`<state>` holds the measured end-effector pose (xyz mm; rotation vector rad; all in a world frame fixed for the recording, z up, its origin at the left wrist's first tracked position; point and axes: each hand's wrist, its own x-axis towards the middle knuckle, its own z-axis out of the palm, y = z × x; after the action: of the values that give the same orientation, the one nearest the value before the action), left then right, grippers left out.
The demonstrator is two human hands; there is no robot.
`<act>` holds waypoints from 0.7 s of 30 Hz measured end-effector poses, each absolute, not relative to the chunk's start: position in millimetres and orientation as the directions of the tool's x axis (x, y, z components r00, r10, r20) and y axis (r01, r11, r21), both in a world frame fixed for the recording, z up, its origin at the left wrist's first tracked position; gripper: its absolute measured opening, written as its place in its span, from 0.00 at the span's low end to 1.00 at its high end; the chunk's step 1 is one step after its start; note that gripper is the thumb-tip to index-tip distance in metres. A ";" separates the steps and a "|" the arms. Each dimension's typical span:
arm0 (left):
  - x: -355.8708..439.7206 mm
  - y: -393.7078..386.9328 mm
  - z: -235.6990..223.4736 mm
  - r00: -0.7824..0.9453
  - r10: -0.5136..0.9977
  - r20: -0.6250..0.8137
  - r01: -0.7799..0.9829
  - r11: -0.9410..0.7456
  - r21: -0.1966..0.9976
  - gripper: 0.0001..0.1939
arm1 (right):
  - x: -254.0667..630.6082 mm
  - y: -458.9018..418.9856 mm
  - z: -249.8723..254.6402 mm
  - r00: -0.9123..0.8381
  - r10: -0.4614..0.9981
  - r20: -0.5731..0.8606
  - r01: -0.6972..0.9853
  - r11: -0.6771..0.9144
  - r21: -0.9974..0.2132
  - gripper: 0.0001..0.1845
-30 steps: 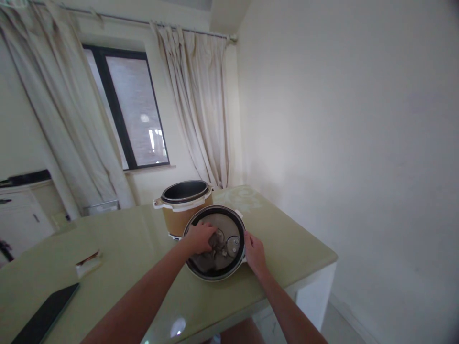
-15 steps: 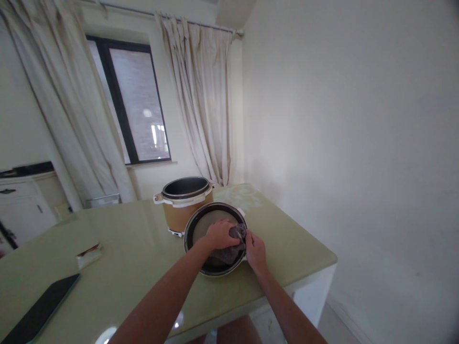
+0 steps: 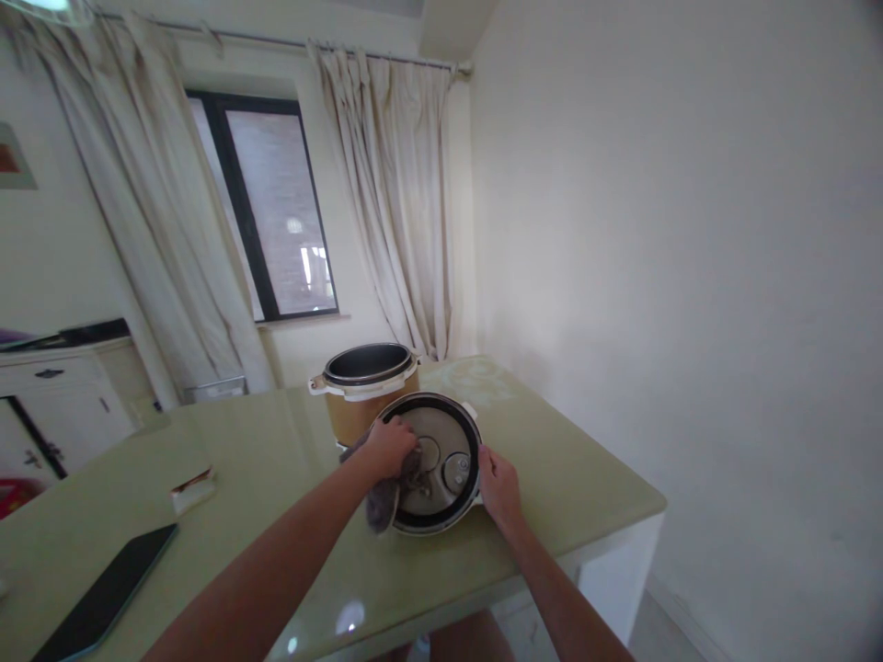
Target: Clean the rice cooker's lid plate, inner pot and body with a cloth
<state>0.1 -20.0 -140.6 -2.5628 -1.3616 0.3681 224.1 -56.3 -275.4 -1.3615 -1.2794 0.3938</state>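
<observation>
Dark slab: a flat, dark device, perhaps a tablet [image 3: 107,598], lies at my near left, well apart from my hands.
Left hand: my left hand [image 3: 393,449] has its fingers curled over a bunched grey-brown cloth [image 3: 383,506], grasping it at the left side of the lid; part of the cloth hangs past the rim.
Right hand: my right hand [image 3: 500,483] grips the opposite rim, thumb towards me; the rest of its fingers are mostly hidden behind the edge.
Lid: the round lid [image 3: 431,425] is tilted, its inner face towards me, with a dark ring around a greyish plate. I cannot tell whether its lower edge touches the worktop [image 3: 552,469].
Step in hand: I judge this to be wiping the lid's inner side and edge.
What a further stroke calls for: in my judgement, a firm right grip against tipping, and cloth pressed lightly around the raised fittings.
Packet: a small pale packet [image 3: 193,490] lies on the worktop to my left.
Cooker: the tan, white-rimmed cooker [image 3: 351,412] stands upright and open just behind the lid.
Beyond: a white cabinet [image 3: 69,405] at left, pale curtains [image 3: 407,202], and a dark-framed window [image 3: 280,202].
</observation>
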 end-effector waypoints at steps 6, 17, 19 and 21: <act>27.3 -10.6 -144.4 0.404 0.881 0.245 0.908 -0.355 -0.222 0.27 | 224.0 -57.9 -274.1 0.329 0.830 0.450 0.492 0.256 -0.832 0.35; 45.0 -21.9 -178.8 0.527 0.850 -0.015 0.807 -0.495 0.321 0.24 | 228.9 -58.7 -275.0 0.351 0.813 0.464 0.509 0.250 -0.823 0.32; 27.7 -20.6 -177.1 0.523 0.836 -0.165 0.821 -0.444 0.359 0.26 | 226.9 -58.8 -274.7 0.362 0.813 0.455 0.497 0.244 -0.832 0.33; 18.0 -20.0 -173.7 0.505 0.819 -0.271 0.854 -0.428 0.297 0.30 | 224.6 -58.5 -274.6 0.370 0.810 0.454 0.482 0.250 -0.840 0.33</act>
<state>18.0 -20.0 -173.7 -3.0546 -1.7940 0.1542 224.6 -58.5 -274.6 -1.3949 -1.2711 0.3345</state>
